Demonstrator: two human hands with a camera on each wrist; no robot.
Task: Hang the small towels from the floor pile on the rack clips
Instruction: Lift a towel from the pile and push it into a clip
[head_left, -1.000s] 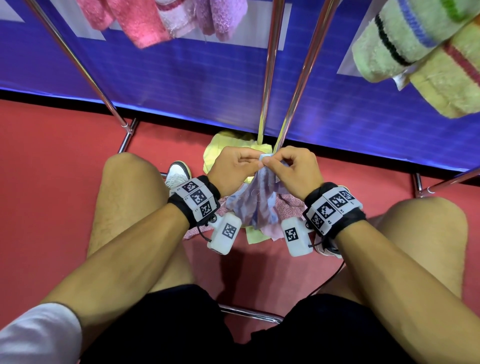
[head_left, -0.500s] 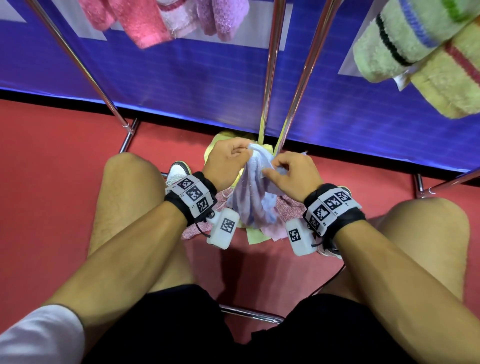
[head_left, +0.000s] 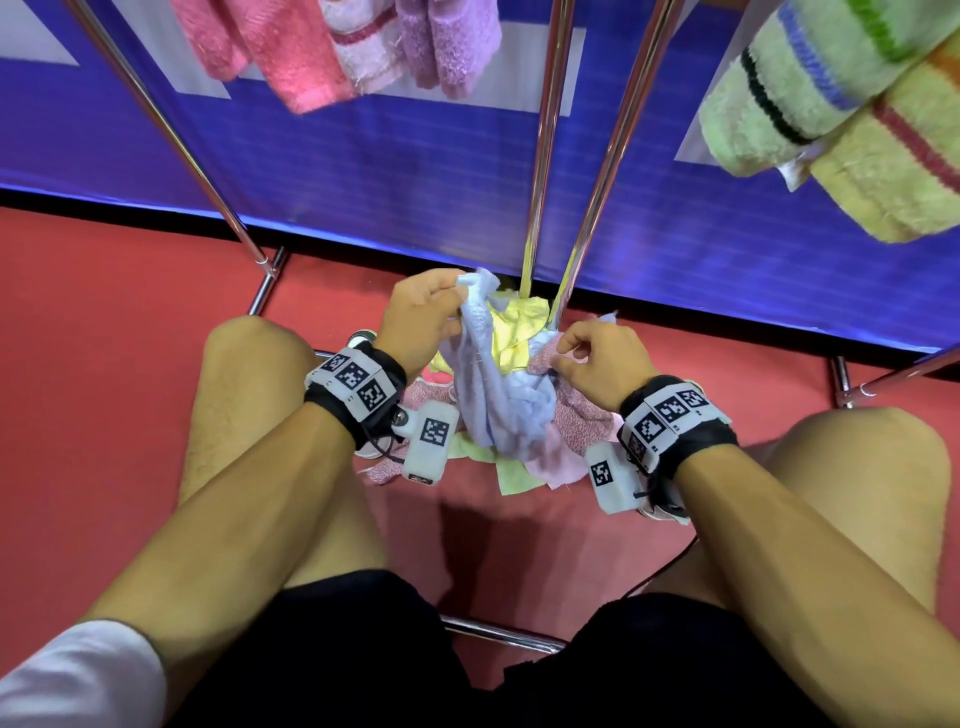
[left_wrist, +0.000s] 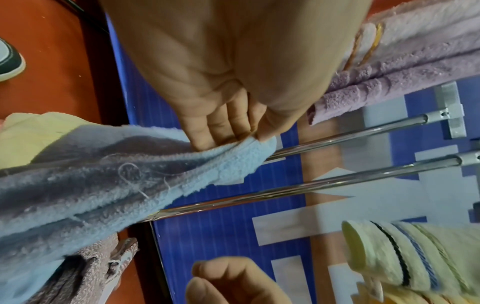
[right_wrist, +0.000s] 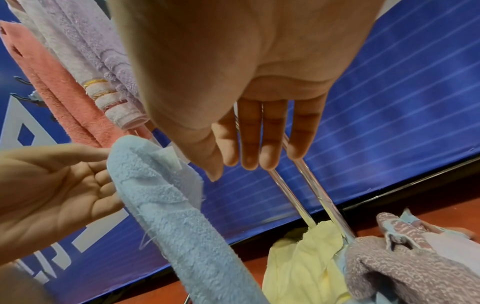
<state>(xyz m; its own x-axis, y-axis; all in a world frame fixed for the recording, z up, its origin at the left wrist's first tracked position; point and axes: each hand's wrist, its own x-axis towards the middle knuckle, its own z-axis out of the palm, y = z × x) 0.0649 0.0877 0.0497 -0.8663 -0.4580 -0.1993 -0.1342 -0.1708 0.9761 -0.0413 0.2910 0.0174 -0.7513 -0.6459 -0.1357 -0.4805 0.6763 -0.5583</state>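
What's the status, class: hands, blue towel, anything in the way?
Left hand pinches blue towel by its corner. Right hand holds nothing, fingers relaxed. Towel's lower end on floor pile. Rack poles close behind.

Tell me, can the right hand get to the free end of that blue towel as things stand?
Probably yes. The right hand is open and holds nothing, just beside the blue towel, which the left hand pinches at its top edge. Nothing lies between them.
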